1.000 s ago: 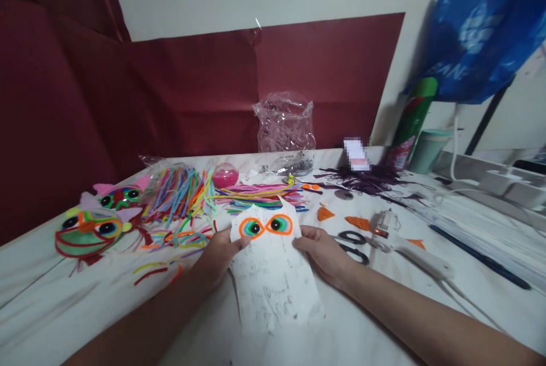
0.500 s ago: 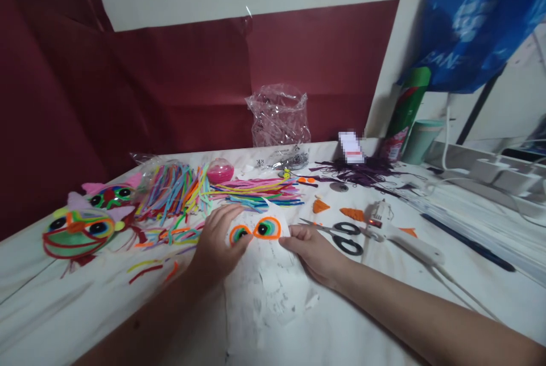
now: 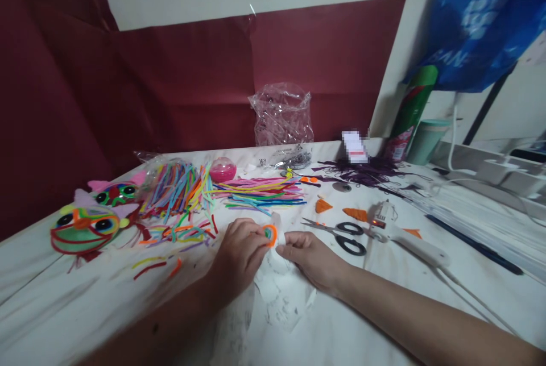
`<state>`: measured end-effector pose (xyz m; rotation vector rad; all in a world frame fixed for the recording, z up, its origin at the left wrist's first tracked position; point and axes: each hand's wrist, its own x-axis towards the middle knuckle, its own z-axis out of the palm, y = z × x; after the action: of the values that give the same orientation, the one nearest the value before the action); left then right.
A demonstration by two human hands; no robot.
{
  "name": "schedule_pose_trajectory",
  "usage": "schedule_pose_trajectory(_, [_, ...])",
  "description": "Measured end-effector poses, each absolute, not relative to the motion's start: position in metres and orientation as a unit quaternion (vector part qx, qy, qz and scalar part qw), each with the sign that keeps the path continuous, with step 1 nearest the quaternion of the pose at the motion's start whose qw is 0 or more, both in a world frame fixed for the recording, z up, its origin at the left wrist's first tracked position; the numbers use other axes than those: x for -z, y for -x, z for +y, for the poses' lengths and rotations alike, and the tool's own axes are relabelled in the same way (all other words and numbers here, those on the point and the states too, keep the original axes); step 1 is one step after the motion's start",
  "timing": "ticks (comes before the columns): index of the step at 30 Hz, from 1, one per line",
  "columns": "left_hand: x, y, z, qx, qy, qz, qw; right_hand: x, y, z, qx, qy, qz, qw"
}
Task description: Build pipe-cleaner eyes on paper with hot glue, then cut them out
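My left hand (image 3: 243,252) is closed, with fingers and thumb pinching a fuzzy eye piece (image 3: 272,235) that has an orange rim with green and blue inside. Behind and beside that eye, a white paper (image 3: 280,229) stands bent. My right hand (image 3: 309,255) is closed on the paper's right side, thumb against it. The second eye is not visible, perhaps covered by my left fingers. Below the hands, a crumpled sheet with marks (image 3: 288,298) lies on the marble-patterned table (image 3: 170,320). Black-handled scissors (image 3: 350,238) lie open just past my right hand.
A glue gun (image 3: 409,241) with its cord rests at right, near orange pieces (image 3: 323,206). Pipe cleaners (image 3: 264,190) spread across the back. Two decorated face masks (image 3: 85,229) sit at left. Behind stand a clear plastic bag (image 3: 281,116), a green spray can (image 3: 413,110) and a cup (image 3: 427,141).
The paper with two orange-rimmed eyes faced me flat; now it is bent and turned, with one eye showing. My left hand has moved right, closer to my right hand.
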<state>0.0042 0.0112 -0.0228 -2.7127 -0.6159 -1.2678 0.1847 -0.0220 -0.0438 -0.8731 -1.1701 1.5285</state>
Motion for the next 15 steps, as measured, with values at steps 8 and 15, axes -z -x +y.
schedule_pose_trajectory(8, [0.0144, -0.006, 0.0052, 0.383, 0.897, -0.164, 0.145, 0.0447, -0.1818, -0.0247, -0.624, 0.363, -0.504, 0.475])
schedule_pose_trajectory(15, [0.0188, -0.0026, 0.0093, 0.433, 0.873, -0.204, 0.094, 0.0397, -0.1796, -0.0274, -0.594, 0.388, -0.486, 0.51])
